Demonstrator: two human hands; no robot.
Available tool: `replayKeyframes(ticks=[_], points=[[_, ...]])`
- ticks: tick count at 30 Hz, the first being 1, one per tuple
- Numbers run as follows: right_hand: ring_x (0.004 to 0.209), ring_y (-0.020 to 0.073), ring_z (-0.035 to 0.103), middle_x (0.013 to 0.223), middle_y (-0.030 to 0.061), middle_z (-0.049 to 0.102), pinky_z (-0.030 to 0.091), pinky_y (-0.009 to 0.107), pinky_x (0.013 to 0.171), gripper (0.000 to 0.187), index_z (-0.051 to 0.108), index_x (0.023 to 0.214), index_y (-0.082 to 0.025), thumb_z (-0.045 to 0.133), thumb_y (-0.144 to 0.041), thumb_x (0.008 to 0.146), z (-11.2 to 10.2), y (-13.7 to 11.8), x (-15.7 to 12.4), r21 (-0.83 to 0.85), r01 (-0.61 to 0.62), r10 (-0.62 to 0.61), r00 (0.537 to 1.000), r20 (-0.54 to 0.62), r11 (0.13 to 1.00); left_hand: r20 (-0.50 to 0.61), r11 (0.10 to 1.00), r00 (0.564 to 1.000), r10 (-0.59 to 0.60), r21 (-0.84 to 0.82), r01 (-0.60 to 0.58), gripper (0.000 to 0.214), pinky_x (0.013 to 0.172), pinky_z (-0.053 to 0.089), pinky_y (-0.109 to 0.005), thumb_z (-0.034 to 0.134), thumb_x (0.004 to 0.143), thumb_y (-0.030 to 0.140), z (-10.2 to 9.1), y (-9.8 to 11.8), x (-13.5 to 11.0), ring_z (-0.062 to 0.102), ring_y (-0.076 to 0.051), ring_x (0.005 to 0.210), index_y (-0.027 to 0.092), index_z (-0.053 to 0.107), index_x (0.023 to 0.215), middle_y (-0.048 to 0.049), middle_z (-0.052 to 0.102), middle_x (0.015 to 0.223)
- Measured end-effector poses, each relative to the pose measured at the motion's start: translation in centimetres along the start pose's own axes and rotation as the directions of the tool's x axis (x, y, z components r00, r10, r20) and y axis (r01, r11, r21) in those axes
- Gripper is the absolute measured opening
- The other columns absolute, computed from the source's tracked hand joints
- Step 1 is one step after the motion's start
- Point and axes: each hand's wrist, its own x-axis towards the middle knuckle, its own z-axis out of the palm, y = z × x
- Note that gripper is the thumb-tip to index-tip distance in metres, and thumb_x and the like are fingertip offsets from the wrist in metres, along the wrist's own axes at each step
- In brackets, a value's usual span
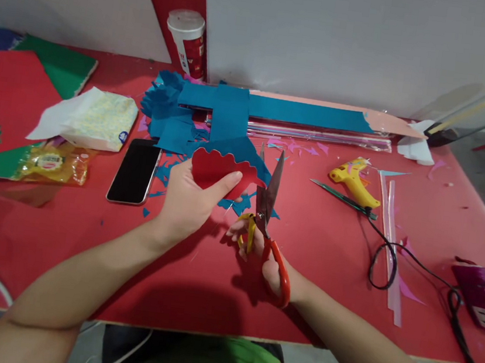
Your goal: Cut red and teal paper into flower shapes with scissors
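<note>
While the left hand (pixel 184 201) pinches a curved red paper piece (pixel 211 170), scalloped along its upper edge, the right hand (pixel 273 275) holds red-and-yellow-handled metal scissors (pixel 262 210), blades parted

Counted one left hand (pixel 188 198), one right hand (pixel 256 253) — one pair of scissors (pixel 264 215), one scalloped red piece (pixel 209 168) — one phone (pixel 134 173), one cup (pixel 188 44), one glue gun (pixel 353 180), one purple box (pixel 476 291).

The scissors (pixel 262 214) are showing a red handle (pixel 285 279) and a yellow handle (pixel 250 235). The paper (pixel 215 169) beside them is looking plain red, like the worktop (pixel 330 263). Near the worktop's back edge, a long strip (pixel 308 113) is looking blue. By its right edge, a box (pixel 481 293) is looking purple. Toward its left edge, a pack (pixel 103 120) is showing pale yellow blotches.
</note>
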Motion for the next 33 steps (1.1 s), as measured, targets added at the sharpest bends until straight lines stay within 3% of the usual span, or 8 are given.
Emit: replayKeyframes(ticks=[5,12,18,23,33], points=[[0.081,0.0199,0.042,0.099,0.0079,0.043,0.039,0.035,0.069,0.067,0.043,0.114,-0.023,0.029,-0.076,0.074,0.2,-0.3,0.0,-0.013,0.021,-0.021,0.999,-0.04,1.0,0.027,0.997,0.999,-0.041,-0.066,0.043,0.014,0.055,0.055,-0.024,0.07,0.068,0.03,0.1,-0.2,-0.1,0.064,-0.014,0.054,0.017,0.064,0.071,0.0014,0.067,0.062],[0.07,0.0171,0.04,0.087,0.0055,0.044,0.034,0.03,0.059,0.07,0.046,0.107,-0.021,0.031,-0.079,0.07,0.5,0.4,-0.1,0.086,0.012,-0.004,0.996,-0.092,0.996,0.015,0.998,0.999,-0.042,-0.053,0.043,0.015,0.06,0.055,-0.027,0.071,0.067,0.03,-0.1,-0.4,0.0,0.063,-0.014,0.058,0.017,0.064,0.072,0.001,0.067,0.066],[0.056,0.012,0.024,0.069,-0.0014,0.032,0.025,0.027,0.051,0.064,0.042,0.085,-0.021,0.031,-0.081,0.067,0.8,0.4,0.3,0.124,0.028,-0.014,0.994,-0.113,0.992,0.001,0.999,1.0,-0.004,-0.033,0.004,0.014,0.063,0.055,-0.027,0.071,0.066,0.028,-0.1,-0.5,0.1,0.063,-0.013,0.059,0.017,0.065,0.072,0.0013,0.068,0.07],[0.055,0.0109,0.017,0.068,-0.0028,0.025,0.018,0.025,0.047,0.062,0.038,0.08,-0.021,0.034,-0.081,0.065,0.7,0.3,0.3,0.201,-0.002,0.019,0.997,-0.081,0.98,0.037,1.0,0.999,0.007,-0.003,-0.007,0.011,0.062,0.055,-0.026,0.07,0.068,0.027,-0.2,-0.2,0.0,0.064,-0.013,0.059,0.017,0.065,0.07,0.0015,0.068,0.068],[0.054,0.0097,0.017,0.067,-0.0039,0.025,0.016,0.024,0.046,0.064,0.036,0.08,-0.021,0.036,-0.082,0.064,0.7,0.8,0.0,0.235,-0.039,0.057,0.996,-0.069,0.971,0.05,0.994,0.998,0.039,0.102,-0.044,0.012,0.059,0.054,-0.025,0.068,0.07,0.029,-0.4,-0.1,0.1,0.063,-0.014,0.059,0.017,0.065,0.068,0.0004,0.068,0.068]])
